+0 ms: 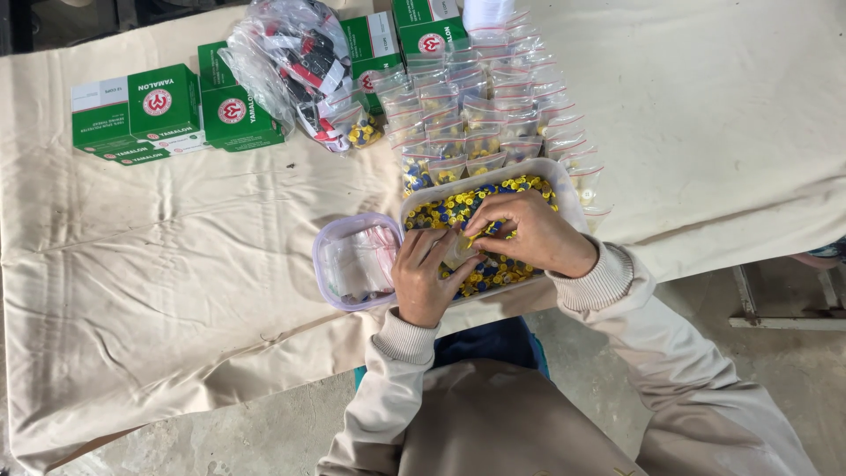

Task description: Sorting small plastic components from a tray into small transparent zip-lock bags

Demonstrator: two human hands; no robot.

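Note:
My left hand [426,275] holds a small clear zip bag [459,252] over a translucent tub [565,182] full of small yellow and blue pieces [449,209]. My right hand [527,231] rests on those pieces, its fingertips pinched at the bag's mouth. Both hands meet over the tub's near left part. A smaller purple-rimmed tub [328,234] with empty clear bags sits just left of my left hand.
Rows of filled small zip bags [480,106] lie beyond the tub. Green and white boxes [154,113] and a large clear bag of red and black items [295,62] sit at the back left. A beige cloth [176,264] covers the surface; concrete floor shows below.

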